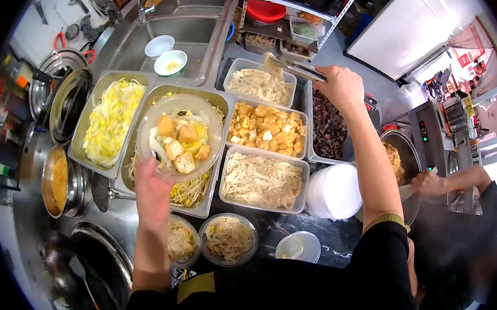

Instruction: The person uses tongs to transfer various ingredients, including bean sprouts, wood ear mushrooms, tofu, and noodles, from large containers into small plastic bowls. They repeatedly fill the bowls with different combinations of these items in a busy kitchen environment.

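My left hand (pixel 152 194) holds a clear round plastic bowl (pixel 213 130) over a metal tray of bean sprouts (pixel 191 192). Fried tofu pieces (pixel 184 162) and pale cabbage strips lie in the bowl. My right hand (pixel 342 85) grips metal tongs (pixel 305 71), closed on a bunch of thin beige strips (pixel 273 67). The bunch hangs over the far plastic tub (pixel 291 94), which holds more of the same strips. Nearer stand a tub of fried tofu cubes (pixel 266 128) and another tub of pale shreds (pixel 263 181).
Chopped cabbage (pixel 112 125) fills the left tray; dark wood-ear fungus (pixel 328 129) is at right. White round lids (pixel 338 191) are stacked nearby. Two filled bowls, one with mixed shreds (pixel 228 239), stand close to me. A co-worker's hand (pixel 428 182) is at a pot (pixel 412 158). A sink (pixel 176 35) lies beyond.
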Demonstrator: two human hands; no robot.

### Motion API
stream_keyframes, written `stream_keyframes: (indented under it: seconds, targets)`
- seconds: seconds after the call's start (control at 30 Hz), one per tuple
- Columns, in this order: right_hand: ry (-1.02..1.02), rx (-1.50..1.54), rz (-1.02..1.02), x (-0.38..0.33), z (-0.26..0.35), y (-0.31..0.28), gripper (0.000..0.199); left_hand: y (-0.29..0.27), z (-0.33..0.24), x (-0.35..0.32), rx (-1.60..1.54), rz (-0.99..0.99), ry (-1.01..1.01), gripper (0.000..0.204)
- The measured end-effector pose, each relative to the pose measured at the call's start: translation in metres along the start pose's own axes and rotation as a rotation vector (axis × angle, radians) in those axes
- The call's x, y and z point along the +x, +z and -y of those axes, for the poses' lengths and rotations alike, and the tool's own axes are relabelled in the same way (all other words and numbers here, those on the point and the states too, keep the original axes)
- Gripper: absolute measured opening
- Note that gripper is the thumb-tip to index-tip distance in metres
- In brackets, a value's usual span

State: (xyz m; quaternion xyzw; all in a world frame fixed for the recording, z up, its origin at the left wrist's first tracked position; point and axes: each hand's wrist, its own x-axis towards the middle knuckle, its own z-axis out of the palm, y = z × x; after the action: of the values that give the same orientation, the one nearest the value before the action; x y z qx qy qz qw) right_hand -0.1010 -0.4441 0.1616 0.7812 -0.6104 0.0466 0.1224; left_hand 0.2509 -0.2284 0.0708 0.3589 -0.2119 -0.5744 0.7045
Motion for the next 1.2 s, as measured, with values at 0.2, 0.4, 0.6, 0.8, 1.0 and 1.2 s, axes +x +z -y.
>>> stream_keyframes:
  seconds: [0.2,0.4,0.6,0.8,1.0,1.2]
  targets:
    - [-0.007,0.019,0.047,0.002,0.035,0.013,0.041,-0.003,0.002,-0.003,0.009,-0.003,0.002,0.059]
    - [-0.052,-0.049,0.216,0.032,0.032,0.054,0.045,-0.001,-0.003,-0.009,0.004,-0.051,-0.013,0.059]
    - [-0.001,-0.130,0.366,0.046,0.040,0.092,0.048,0.003,-0.011,-0.013,0.027,-0.041,0.005,0.058]
    - [0.023,0.014,0.249,0.028,0.026,0.034,0.040,-0.003,-0.014,-0.015,0.041,-0.068,0.017,0.054]
    - [0.008,0.053,-0.007,0.010,0.001,-0.030,0.040,0.008,-0.001,0.006,-0.011,-0.051,-0.009,0.051]
    - [-0.052,0.229,-0.201,-0.017,-0.002,-0.105,0.041,0.026,0.027,0.029,-0.025,-0.087,-0.072,0.059]
